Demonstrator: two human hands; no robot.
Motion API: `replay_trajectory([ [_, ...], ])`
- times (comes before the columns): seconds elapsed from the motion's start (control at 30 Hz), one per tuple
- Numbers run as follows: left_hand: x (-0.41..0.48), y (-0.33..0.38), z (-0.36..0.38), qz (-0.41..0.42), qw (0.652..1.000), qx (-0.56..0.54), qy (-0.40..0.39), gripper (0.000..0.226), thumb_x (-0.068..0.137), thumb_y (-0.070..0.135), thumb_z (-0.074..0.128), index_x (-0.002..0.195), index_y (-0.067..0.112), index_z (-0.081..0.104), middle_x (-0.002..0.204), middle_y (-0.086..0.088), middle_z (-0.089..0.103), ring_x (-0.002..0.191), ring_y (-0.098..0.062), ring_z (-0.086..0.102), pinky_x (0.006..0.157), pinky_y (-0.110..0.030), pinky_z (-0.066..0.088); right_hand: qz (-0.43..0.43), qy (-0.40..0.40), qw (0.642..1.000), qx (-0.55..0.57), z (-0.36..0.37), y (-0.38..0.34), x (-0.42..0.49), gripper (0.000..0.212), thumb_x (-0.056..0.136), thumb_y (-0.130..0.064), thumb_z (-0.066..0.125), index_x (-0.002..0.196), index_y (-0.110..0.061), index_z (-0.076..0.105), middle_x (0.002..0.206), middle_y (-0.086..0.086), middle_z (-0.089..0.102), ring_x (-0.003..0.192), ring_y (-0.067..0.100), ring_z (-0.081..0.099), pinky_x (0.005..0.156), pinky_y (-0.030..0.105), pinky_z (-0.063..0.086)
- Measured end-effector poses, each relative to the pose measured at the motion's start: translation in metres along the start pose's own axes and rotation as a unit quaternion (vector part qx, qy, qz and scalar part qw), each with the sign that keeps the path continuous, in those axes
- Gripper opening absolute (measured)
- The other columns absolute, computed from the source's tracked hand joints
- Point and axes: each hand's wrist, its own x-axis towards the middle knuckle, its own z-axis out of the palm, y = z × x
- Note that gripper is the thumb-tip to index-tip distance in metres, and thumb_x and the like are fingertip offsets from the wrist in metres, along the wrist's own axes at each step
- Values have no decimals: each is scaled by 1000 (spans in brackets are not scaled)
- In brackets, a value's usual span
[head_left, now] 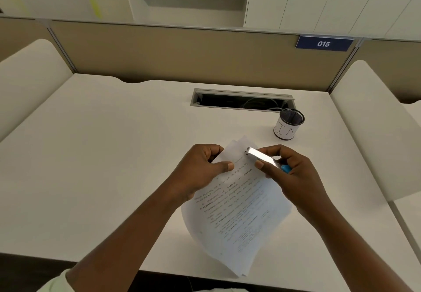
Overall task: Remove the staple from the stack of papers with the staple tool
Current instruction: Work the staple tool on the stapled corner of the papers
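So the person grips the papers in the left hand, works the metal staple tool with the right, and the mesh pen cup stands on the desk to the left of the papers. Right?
Not quite. In the head view the mesh pen cup stands to the right of the papers, beyond them. The rest holds: left hand grips the papers, right hand works the staple tool.

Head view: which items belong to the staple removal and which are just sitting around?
In use:
- stack of papers, held up in left hand
- staple tool, in right hand, tip at the stack's top corner

Idle:
- mesh pen cup on the desk
- cable tray
- number plate 015
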Motion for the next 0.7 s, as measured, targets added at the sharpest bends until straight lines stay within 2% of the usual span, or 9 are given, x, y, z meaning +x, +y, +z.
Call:
replay_trajectory([
  [0.1, 1, 0, 1, 3, 1000, 9, 17, 5, 87, 23, 76, 92, 21, 78, 86, 4, 81, 75, -19, 78, 75, -37, 62, -78, 16, 993, -84, 1, 0, 0, 20, 83, -40, 76, 102, -41, 68, 123, -15, 63, 88, 2, 62, 70, 12, 49],
  [0.17, 1, -1, 1, 4, 1000, 15, 21, 6, 87, 24, 76, 91, 21, 78, 85, 5, 81, 74, -17, 77, 71, -33, 61, -119, 17, 986, -114, 1, -3, -3, 24, 82, -49, 71, 104, -40, 69, 131, -13, 55, 92, 2, 62, 73, 11, 49],
  [0.23, 0, -1, 1, 6, 999, 25, 24, 6, 87, 26, 76, 91, 22, 78, 85, 7, 80, 71, -13, 76, 66, -27, 59, -140, 11, 982, -127, 2, -6, -5, 27, 81, -53, 68, 105, -41, 70, 126, -12, 53, 93, 2, 60, 73, 12, 50],
  [0.33, 0, 0, 2, 13, 999, 31, 26, 5, 88, 26, 76, 92, 24, 77, 85, 10, 80, 69, -9, 76, 62, -21, 58, -152, -8, 975, -160, 3, -8, -4, 27, 83, -40, 77, 108, -44, 71, 109, -12, 54, 96, 5, 55, 69, 19, 50],
  [0.47, -1, 1, 3, 26, 998, 44, 25, 7, 89, 26, 75, 95, 24, 77, 88, 8, 80, 73, -10, 76, 70, -28, 61, -135, -46, 979, -147, 3, -13, 0, 28, 83, -32, 81, 105, -45, 69, 101, -13, 58, 91, 8, 56, 67, 14, 44],
  [0.57, -3, 1, 6, 34, 997, 62, 25, 9, 88, 30, 76, 95, 25, 77, 89, 8, 79, 76, -11, 75, 72, -30, 62, -141, -61, 981, -119, 2, -16, 4, 23, 83, -30, 81, 105, -33, 75, 100, -8, 64, 89, 10, 60, 70, 13, 45],
  [0.7, -5, 1, 8, 42, 996, 70, 33, 7, 89, 30, 74, 95, 26, 75, 88, 9, 79, 79, -13, 74, 76, -37, 62, -86, -71, 990, -86, 1, -19, 8, 24, 82, -39, 78, 104, -29, 78, 97, -13, 71, 84, 8, 65, 70, 17, 50],
])
